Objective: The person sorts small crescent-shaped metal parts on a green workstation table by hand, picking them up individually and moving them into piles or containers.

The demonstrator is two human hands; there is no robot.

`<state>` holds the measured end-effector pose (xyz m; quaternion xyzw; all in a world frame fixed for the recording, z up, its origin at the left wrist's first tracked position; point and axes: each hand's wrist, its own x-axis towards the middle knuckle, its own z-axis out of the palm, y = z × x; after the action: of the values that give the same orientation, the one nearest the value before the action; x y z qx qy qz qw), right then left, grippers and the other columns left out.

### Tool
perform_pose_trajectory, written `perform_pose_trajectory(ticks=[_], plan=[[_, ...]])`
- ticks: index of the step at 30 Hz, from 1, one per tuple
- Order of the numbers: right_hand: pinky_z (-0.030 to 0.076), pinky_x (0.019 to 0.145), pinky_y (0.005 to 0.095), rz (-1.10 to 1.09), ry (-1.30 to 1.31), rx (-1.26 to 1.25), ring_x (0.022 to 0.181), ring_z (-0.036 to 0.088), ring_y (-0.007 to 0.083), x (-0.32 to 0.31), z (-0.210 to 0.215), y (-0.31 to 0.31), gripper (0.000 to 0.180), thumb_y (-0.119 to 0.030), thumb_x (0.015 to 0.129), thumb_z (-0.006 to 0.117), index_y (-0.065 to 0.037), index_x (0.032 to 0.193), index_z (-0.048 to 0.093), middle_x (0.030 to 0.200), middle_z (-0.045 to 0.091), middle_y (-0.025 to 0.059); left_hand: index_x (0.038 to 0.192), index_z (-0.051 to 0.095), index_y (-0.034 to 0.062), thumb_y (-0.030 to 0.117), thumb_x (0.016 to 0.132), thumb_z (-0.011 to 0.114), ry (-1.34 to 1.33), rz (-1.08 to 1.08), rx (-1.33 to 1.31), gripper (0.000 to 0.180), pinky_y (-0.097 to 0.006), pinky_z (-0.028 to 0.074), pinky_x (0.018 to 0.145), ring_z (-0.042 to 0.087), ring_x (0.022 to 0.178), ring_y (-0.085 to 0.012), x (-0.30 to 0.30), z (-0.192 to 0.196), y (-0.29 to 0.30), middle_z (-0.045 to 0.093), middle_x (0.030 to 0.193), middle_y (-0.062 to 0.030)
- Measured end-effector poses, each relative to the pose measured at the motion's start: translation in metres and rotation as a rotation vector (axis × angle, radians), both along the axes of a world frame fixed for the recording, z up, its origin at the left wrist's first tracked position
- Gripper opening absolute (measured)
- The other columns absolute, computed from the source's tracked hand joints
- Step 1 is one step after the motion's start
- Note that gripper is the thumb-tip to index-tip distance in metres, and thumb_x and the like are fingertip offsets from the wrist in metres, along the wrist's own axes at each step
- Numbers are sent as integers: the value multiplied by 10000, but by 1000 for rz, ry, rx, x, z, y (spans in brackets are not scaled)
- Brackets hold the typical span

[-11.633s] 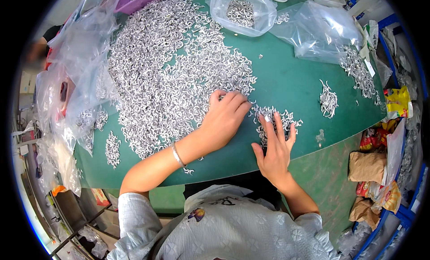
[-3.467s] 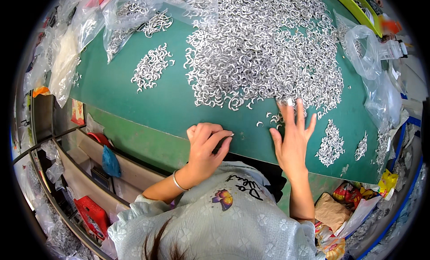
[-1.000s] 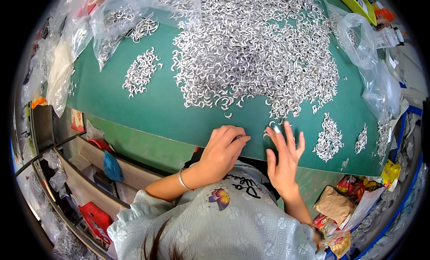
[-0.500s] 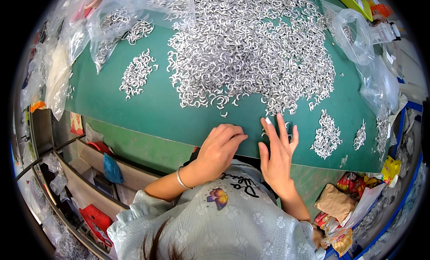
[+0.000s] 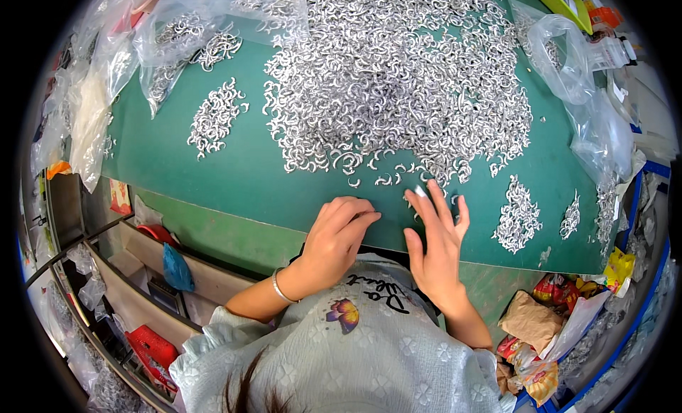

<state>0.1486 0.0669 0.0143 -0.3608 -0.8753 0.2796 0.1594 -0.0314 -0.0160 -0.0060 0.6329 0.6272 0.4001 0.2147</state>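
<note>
Small silver crescent-shaped metal pieces (image 5: 383,79) lie in a wide heap on the green tabletop (image 5: 284,200). My right hand (image 5: 437,249) is at the heap's near edge, its fingers spread and fingertips down among a few loose pieces. One fingertip carries a white covering. To its left, close to the table's near edge, my left hand (image 5: 332,242) is curled with thumb and fingers together; whatever they hold, if anything, is hidden. A few loose crescents (image 5: 387,179) lie just beyond the two hands.
Smaller piles sit at the left (image 5: 217,119) and right (image 5: 518,217) of the heap. Clear plastic bags (image 5: 174,47) with pieces inside stand at the far left, and another clear bag (image 5: 568,65) lies at the right. Below the table's left edge are drawers holding a blue bag (image 5: 177,267).
Several loose crescents now lie between the heap and my hands. My left hand has shifted slightly left. My right hand has moved a little left, fingers still spread.
</note>
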Motion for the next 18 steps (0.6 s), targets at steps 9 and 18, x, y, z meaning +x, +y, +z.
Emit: perform_pose_trajectory(ticks=[9,18], plan=[[129,1091,645,-70,-17,61,1377,416,374,2,-2,-16,496,-124,875,660,47,1317,513,1286,613,136,1023,652,-32,-82,726,635,-12,-17,-8,302,-382,448,805,587,966,-300,2,-1,-3,605,1038,-117],[126,1079,679,-43,-30,60,1393,386,398,-2,-1,-12,571,-149,863,683,65,1347,469,1317,579,174,985,679,7,-98,720,705,-35,30,-23,286,-374,456,790,594,928,-286,5,3,-1,627,1001,-95]])
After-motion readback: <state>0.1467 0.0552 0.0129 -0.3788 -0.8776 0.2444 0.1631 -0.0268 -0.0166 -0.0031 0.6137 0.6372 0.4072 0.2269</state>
